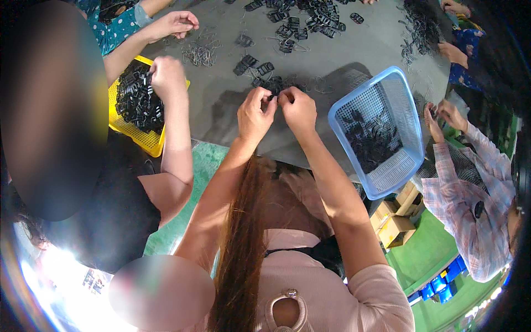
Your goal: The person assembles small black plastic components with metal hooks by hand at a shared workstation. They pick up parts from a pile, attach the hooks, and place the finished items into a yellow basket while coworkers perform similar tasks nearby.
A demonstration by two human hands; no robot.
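Observation:
My left hand and my right hand meet at the table's near side, fingertips almost touching. Both are closed in a pinch on a small black piece, mostly hidden by the fingers; its exact kind is too small to make out. Just beyond my fingertips lies a little heap of dark parts. A few flat black buckle-like pieces rest farther left. To the right of my right hand, a light blue plastic basket holds many small black parts.
A large pile of black buckle-like pieces covers the grey table's far side. Thin wire pieces lie left, dark wires right. A co-worker's hand is over a yellow basket; other people's hands work around.

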